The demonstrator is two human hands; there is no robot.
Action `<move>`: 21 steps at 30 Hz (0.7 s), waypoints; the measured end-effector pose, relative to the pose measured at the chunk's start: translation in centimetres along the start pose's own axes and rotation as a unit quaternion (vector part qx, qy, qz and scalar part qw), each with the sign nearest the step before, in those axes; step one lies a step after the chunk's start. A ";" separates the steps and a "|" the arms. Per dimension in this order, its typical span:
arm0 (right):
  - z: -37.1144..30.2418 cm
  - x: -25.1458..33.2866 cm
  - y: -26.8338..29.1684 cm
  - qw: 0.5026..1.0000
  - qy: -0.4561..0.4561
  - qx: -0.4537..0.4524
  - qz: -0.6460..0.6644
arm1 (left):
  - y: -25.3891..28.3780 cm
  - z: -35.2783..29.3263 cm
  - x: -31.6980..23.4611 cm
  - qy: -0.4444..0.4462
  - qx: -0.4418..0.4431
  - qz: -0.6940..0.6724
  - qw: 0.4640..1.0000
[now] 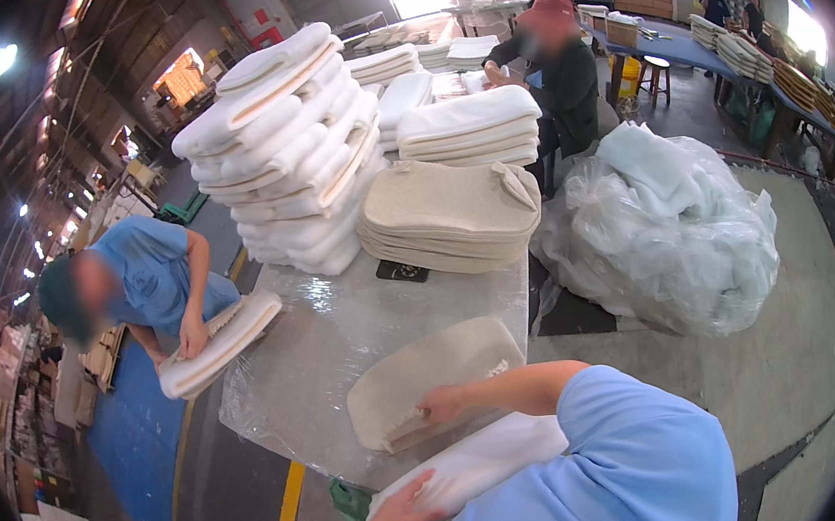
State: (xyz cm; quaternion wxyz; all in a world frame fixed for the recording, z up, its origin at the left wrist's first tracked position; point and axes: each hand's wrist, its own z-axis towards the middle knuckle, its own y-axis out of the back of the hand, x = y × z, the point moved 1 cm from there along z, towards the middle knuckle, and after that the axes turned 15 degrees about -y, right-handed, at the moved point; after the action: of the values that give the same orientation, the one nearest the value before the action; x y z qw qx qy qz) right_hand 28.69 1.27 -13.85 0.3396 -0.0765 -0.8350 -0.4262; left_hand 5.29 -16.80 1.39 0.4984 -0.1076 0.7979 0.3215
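A beige fabric cover (438, 371) lies flat on the plastic-covered table in front of me. My right hand (442, 405) reaches across and has its fingers closed on the cover's near edge, where the opening looks frayed. Closer to my body is a white padded slab (497, 457), partly hidden by my right arm and sleeve. On this slab's left end rests my left hand (406, 511), its fingers stretched out along the surface. Beyond the cover stands a neat stack of beige covers (449, 219), with a small dark flat object (401, 271) by its front edge.
A tall stack of white pads (292, 162) leans at the table's far left. At right sits a large clear plastic bag (667, 236) of white material. One co-worker at left handles a white pad (225, 344); another person (566, 75) sits beyond the stacks. Green cloth (350, 501) hangs nearby.
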 end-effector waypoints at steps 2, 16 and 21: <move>-0.9 2.9 0.9 0.995 0.053 -0.042 0.078 | 1.7 1.0 1.2 0.028 -0.179 -0.239 0.954; -10.1 13.0 5.2 0.946 0.069 -0.130 0.289 | 8.1 12.0 0.6 -0.146 -0.533 -0.555 0.621; -12.0 10.7 7.8 0.930 0.122 -0.011 0.347 | 9.9 12.0 -3.6 -0.225 -0.465 -0.520 0.680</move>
State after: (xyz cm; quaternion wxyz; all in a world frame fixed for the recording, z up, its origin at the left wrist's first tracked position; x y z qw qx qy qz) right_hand 29.87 -4.71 2.92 0.5644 -0.3129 -0.7039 -0.2966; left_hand 10.86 -2.23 5.02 0.6358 -0.6476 0.2248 0.3547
